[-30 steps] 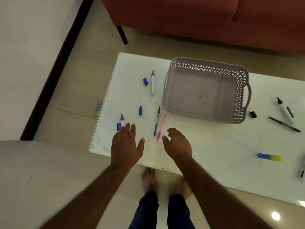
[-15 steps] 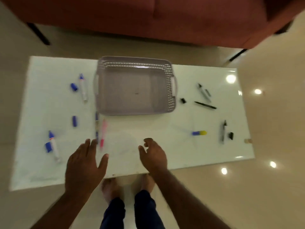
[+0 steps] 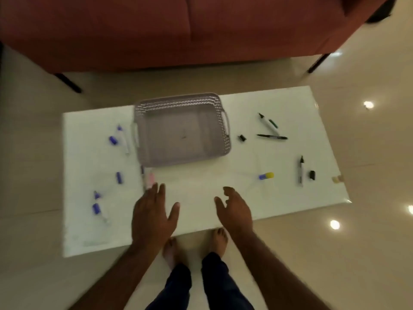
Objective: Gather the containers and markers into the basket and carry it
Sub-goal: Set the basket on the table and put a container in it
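Observation:
A grey perforated basket (image 3: pixel 220 104) stands empty at the back middle of the white table (image 3: pixel 201 189). Blue-capped markers (image 3: pixel 123 136) lie left of it, with loose blue caps (image 3: pixel 119 177) and another blue marker (image 3: pixel 98 205) nearer the front left. A pink pen (image 3: pixel 150 179) lies just beyond my left hand (image 3: pixel 153 214), whose fingertips almost touch it. My right hand (image 3: pixel 235 210) hovers open over the front edge. On the right lie black markers (image 3: pixel 271 136), a blue and yellow container (image 3: pixel 266 175) and another black marker (image 3: pixel 300 171).
A red sofa (image 3: pixel 156 30) on dark legs stands behind the table. Shiny beige floor tiles surround the table. My bare feet (image 3: pixel 220 239) stand at its front edge. Small black caps (image 3: pixel 242 137) lie loose on the right side.
The view has swung right and pulled back, so the whole table now shows. Both hands stay empty above the front edge, the left one now near the pink pen.

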